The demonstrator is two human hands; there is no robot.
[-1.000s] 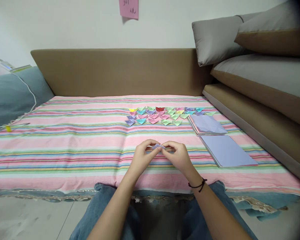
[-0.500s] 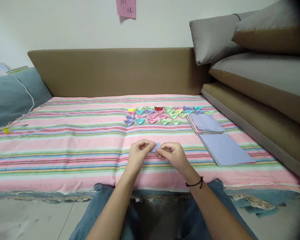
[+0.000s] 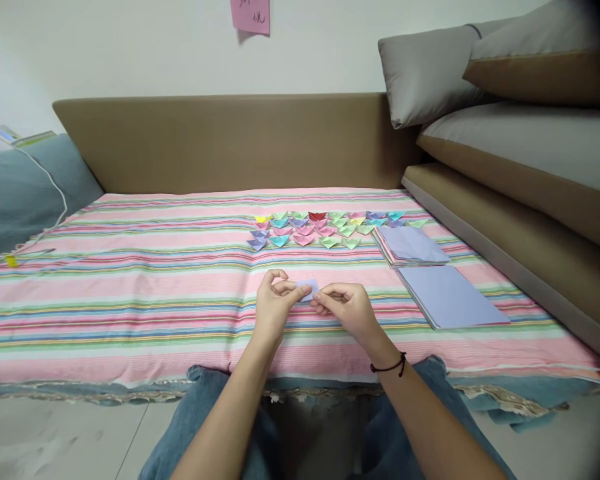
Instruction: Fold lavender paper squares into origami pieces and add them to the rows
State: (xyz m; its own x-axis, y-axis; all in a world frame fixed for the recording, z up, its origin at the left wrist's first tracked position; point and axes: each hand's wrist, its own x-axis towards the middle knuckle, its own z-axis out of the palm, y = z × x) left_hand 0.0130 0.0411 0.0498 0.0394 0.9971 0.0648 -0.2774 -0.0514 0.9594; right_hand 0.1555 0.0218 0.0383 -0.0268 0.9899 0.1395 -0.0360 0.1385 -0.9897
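Observation:
A small folded piece of lavender paper (image 3: 307,287) is held up between my two hands, above the striped cloth. My left hand (image 3: 275,300) pinches its left side with the thumb on top, the index finger raised and curled away. At its lower right corner, my right hand (image 3: 345,308) grips the paper between thumb and fingertips. Beyond my hands, several rows of small folded paper boats (image 3: 305,230) in many colours sit on the cloth.
To the right lie a stack of lavender-topped paper sheets (image 3: 453,297) and, behind it, a stack of creased sheets (image 3: 413,245). Large cushions (image 3: 520,153) are piled along the right side. A white cable (image 3: 55,183) runs at the far left over the striped cloth (image 3: 130,287).
My left index finger has lifted off and curled upward. The lavender paper has tilted and shifted slightly left and up, showing more of its surface. Both hands still hold it.

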